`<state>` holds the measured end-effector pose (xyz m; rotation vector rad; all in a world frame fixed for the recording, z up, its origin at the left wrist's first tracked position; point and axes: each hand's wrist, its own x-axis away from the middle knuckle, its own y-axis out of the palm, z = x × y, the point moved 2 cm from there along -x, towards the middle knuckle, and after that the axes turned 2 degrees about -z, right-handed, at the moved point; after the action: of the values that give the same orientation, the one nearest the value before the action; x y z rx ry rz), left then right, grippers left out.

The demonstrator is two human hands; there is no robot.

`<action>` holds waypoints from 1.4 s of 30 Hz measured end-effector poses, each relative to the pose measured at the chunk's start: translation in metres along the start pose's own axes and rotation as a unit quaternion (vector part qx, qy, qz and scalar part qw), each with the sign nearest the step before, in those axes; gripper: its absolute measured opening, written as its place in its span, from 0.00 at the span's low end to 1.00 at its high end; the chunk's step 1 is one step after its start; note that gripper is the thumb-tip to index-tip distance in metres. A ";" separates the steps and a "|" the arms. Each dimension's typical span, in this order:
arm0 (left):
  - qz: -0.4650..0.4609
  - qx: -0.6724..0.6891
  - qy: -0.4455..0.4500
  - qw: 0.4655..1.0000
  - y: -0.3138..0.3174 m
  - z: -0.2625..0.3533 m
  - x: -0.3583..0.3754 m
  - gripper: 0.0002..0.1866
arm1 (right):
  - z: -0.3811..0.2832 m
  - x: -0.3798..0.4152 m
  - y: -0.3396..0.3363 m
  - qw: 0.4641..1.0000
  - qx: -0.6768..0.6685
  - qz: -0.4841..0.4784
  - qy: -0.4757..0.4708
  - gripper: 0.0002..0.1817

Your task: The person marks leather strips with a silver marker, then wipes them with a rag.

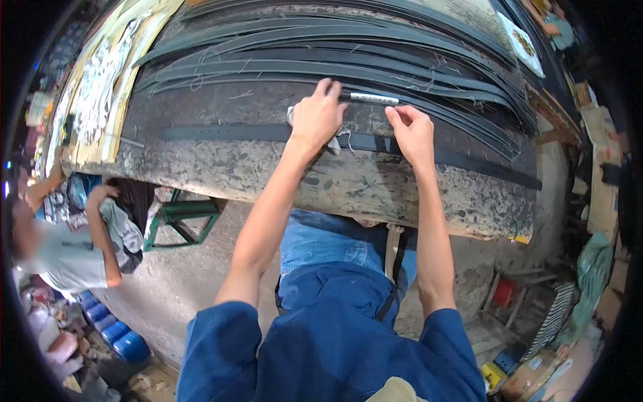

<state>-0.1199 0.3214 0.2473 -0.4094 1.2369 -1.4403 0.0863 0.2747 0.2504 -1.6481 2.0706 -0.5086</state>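
Note:
A long black belt strip (248, 132) lies along the front of the worktable, passing under both forearms. My left hand (316, 119) is over it, fingers stretched forward and slightly apart, tips a little blurred. Crumpled whitish cloth (339, 141) shows beneath and beside that palm. A white marker (374, 98) with dark lettering lies between my two hands, beyond the strip. My right hand (413, 132) has thumb and fingers pinched together just by the marker's right end; what is in the pinch, if anything, I cannot tell.
Many dark strips (281, 65) with loose threads are heaped across the back of the table (254, 161). White strips (107, 80) lie on yellowish sheets at left. Another person (80, 248) sits at left near a green stool (184, 218). Blue rolls (124, 338) stand on the floor.

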 end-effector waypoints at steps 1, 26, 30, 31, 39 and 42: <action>-0.054 -0.024 -0.005 0.998 0.005 -0.006 -0.007 0.12 | -0.002 -0.002 0.009 0.994 -0.040 -0.052 0.085 0.20; 0.077 0.191 -0.371 0.905 -0.164 -0.124 0.167 0.10 | -0.144 -0.051 0.161 0.858 -0.406 -0.303 -0.086 0.14; 0.056 0.006 -0.219 0.974 -0.183 -0.164 0.144 0.05 | -0.135 -0.024 0.218 0.865 -0.384 -0.323 -0.033 0.11; 0.029 0.020 -0.152 0.988 -0.176 -0.164 0.145 0.07 | -0.131 -0.018 0.220 0.877 -0.369 -0.306 -0.025 0.10; 0.063 0.017 -0.088 0.994 -0.116 -0.142 0.166 0.13 | -0.119 0.023 0.198 0.946 -0.265 -0.182 -0.045 0.06; 0.089 0.012 -0.089 0.992 -0.115 -0.144 0.167 0.11 | -0.113 0.026 0.194 0.945 -0.277 -0.162 -0.066 0.05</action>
<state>-0.3451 0.2182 0.2249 -0.3936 1.0831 -1.2382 -0.1386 0.2934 0.2365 -2.2910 1.9550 0.1106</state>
